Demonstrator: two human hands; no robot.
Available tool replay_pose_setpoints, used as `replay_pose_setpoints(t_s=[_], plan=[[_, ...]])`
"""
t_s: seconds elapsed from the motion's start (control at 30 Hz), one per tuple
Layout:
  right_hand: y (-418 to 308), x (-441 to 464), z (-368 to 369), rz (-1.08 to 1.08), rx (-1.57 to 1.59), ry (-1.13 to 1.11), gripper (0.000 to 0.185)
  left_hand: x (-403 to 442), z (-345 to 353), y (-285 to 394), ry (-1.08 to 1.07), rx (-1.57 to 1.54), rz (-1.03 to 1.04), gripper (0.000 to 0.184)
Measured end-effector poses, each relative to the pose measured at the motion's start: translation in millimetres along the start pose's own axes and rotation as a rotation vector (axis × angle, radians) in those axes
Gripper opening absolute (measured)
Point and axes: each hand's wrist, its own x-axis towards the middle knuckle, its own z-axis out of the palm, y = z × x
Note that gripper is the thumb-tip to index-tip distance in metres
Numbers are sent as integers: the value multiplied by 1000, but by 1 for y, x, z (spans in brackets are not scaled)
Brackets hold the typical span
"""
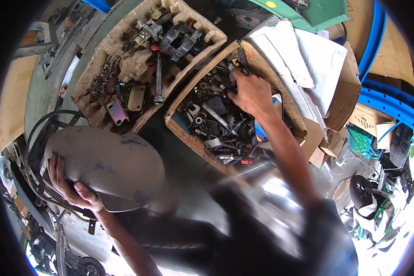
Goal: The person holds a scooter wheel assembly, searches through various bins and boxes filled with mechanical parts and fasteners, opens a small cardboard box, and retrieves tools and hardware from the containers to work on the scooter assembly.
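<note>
My left hand [72, 185] lies on the end of a dusty brown-grey padded seat [106, 165], fingers and thumb apart. My right hand [251, 93] reaches into the far part of a worn cardboard box [188, 140] full of metal parts and tools. Its thumb stands apart from the bent index finger; the other fingertips are partly hidden. Close by these fingers is a dark item with a yellow patch [237, 63], beside a coil spring [242, 56]. An open-end wrench [194, 109] and a metal socket-like tube [216, 115] lie nearer in the box.
A moulded pulp tray [124, 69] at the upper left carries castings, brake pads [136, 97] and a long bolt-like rod [158, 78]. White packaging [317, 64], blue shelf beams [391, 106] and a green bin [303, 14] stand to the right and behind. Vehicle parts crowd the lower right.
</note>
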Motion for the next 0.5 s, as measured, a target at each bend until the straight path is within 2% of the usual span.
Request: replay_pose_setpoints(t_s=[0.1,0.23,0.3,0.33,0.37,0.43,0.5], plan=[[-2,-34,-16,101,72,-64,33,-1,0,-2,2,-4,-5,64],[8,-46,-10,15,35,-157,27,-1,0,-1,-2,-17,-10,64],[-1,-43,-26,191,236,-60,25,-1,0,-2,-1,-14,-4,64],[4,-36,-18,181,306,99,28,-1,0,-2,-4,-8,0,63],[5,-25,-16,178,307,98,28,-1,-1,-1,-4,-4,-1,63],[6,-1,-13,148,335,299,42,-1,0,1,1,1,-3,63],[-3,20,-2,214,232,282,49,-1,-1,-1,0,3,4,63]])
